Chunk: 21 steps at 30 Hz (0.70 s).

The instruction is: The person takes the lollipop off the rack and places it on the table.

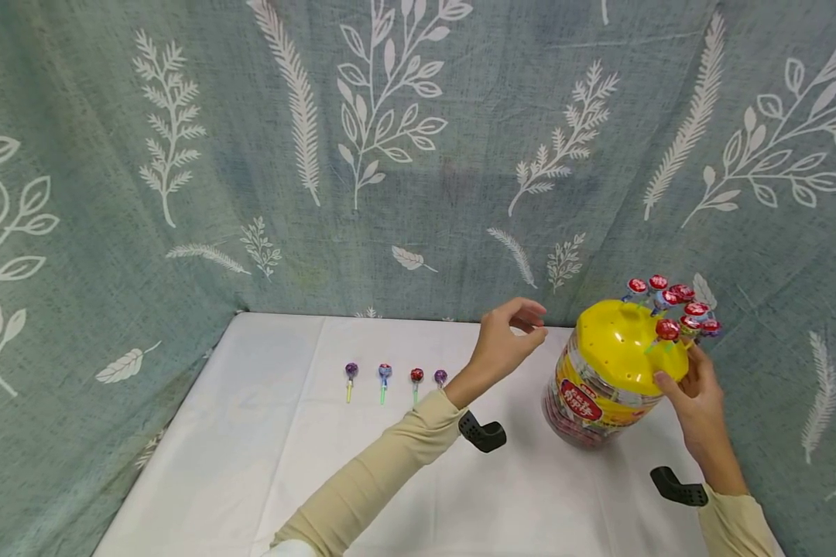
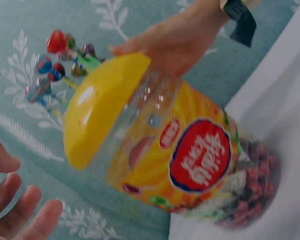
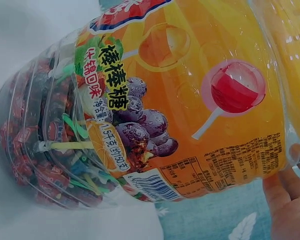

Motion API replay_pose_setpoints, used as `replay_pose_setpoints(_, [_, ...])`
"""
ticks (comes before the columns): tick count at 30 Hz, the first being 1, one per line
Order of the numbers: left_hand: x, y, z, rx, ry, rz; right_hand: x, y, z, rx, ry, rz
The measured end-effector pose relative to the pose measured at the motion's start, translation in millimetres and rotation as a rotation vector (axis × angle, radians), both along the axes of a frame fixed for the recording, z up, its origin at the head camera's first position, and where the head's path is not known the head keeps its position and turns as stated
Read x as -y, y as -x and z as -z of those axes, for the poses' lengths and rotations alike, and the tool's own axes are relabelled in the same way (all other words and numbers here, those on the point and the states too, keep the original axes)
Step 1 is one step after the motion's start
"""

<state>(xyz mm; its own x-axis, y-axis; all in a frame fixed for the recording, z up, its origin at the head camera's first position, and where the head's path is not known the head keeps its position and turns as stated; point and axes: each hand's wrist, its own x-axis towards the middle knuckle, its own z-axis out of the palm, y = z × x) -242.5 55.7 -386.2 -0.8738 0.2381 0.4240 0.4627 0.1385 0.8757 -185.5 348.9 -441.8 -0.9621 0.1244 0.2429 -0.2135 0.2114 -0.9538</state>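
A big clear candy jar [image 1: 585, 391] with a domed yellow lid [image 1: 616, 340] stands at the right of the table. Through its wall, wrapped lollipops [image 3: 55, 165] show in the bottom. Several lollipops [image 1: 667, 329] stick up from holes in the lid. My right hand [image 1: 697, 394] grips the jar at its right side, thumb near the lid's edge and fingers behind the neck. To the left of the jar, my left hand [image 1: 508, 340] hovers with loosely bent fingers and nothing between them; its fingertips [image 2: 45, 215] are apart from the jar in the left wrist view.
Several lollipops, including a purple one [image 1: 351, 370] and a red one [image 1: 416, 376], lie in a row on the white-covered table [image 1: 279, 480], left of my left hand. Green leaf-patterned cloth [image 1: 418, 193] hangs behind and at both sides.
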Motion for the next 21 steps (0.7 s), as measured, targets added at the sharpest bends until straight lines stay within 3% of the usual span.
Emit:
replay_pose_setpoints(8, [-29,-11.4,-16.7,-0.103,-0.013,0.055,1,-2.3,-0.3,0.002,-0.002,0.002])
replay_pose_setpoints(14, [-51,-20.7,-23.1,-0.117,-0.032,0.09,1,-3.0,-0.6,0.01,0.016,-0.007])
replay_pose_setpoints(21, [-74,-20.7,-26.9,-0.132,-0.047,0.113,3,-2.0,-2.5,0.031,-0.022,0.009])
